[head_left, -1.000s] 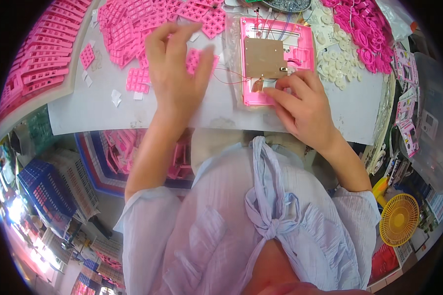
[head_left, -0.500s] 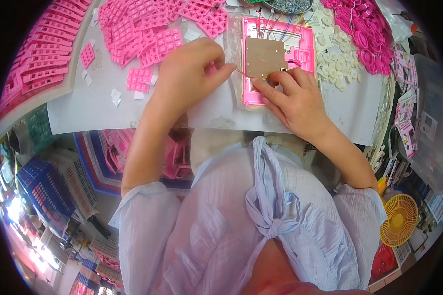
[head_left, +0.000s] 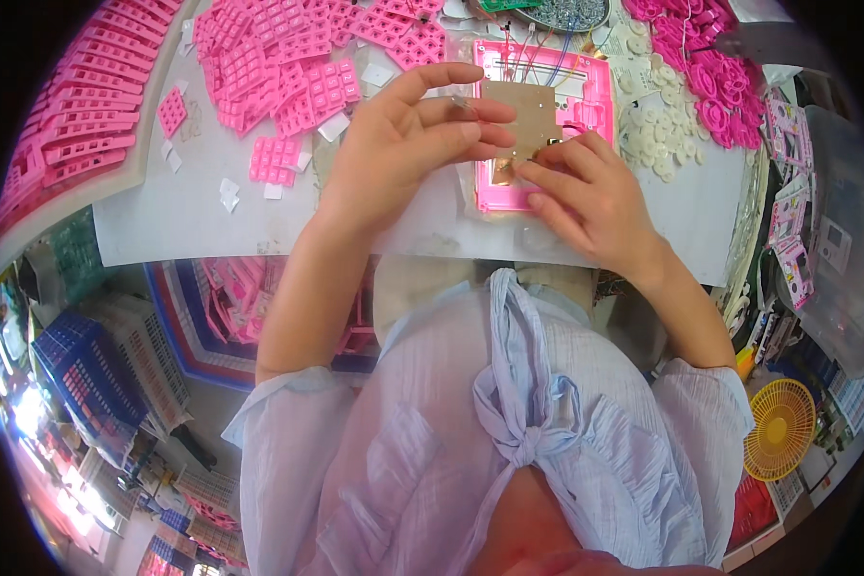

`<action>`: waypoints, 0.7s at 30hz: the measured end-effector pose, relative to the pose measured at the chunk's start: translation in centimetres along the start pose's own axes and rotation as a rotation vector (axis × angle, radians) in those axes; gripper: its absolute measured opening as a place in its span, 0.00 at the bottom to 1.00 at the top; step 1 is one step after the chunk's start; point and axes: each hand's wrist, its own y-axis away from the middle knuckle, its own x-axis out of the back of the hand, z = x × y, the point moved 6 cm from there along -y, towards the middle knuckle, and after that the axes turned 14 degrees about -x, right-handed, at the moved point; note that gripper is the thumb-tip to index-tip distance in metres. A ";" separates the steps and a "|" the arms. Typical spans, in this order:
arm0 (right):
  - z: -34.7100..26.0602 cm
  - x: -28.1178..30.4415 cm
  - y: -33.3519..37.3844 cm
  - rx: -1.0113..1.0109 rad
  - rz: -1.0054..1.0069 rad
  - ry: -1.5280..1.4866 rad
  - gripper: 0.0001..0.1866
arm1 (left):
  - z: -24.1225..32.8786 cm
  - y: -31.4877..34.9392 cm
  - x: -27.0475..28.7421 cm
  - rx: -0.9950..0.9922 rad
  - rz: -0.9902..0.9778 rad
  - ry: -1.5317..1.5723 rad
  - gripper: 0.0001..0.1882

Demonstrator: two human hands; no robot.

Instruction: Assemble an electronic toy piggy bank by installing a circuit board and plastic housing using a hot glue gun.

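A pink plastic case half [head_left: 595, 115] lies on the table with a brown circuit board [head_left: 540, 120] in it. My left hand [head_left: 408, 139] is raised over the case's left side, its fingers partly spread. A small silvery part [head_left: 462, 102] with a thin wire sits between those fingers; its exact kind is too small to tell. My right hand [head_left: 600, 197] is curled at the board's lower right, index fingertip on the board and thumb near the case's lower edge. A gold-coloured patch [head_left: 503, 172] shows just below the board. Several thin coloured wires [head_left: 528, 58] rise from the case's upper part.
Pink keypad pieces [head_left: 269, 58] are heaped at the back left, beside a tray of pink frames [head_left: 96, 115]. White discs [head_left: 658, 125] and magenta rings [head_left: 710, 86] lie to the right. A metal dish of small parts [head_left: 571, 12] stands behind. White slips [head_left: 228, 192] are scattered about.
My left hand has moved right over the board, its fingers opening out from a pinch. My right hand has shifted slightly right and down. A dark blurred shape has appeared at the top right.
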 end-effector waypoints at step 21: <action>0.5 5.8 0.0 -0.145 -0.017 0.067 0.12 | 0.4 0.6 -7.1 -0.316 -0.335 -0.767 0.31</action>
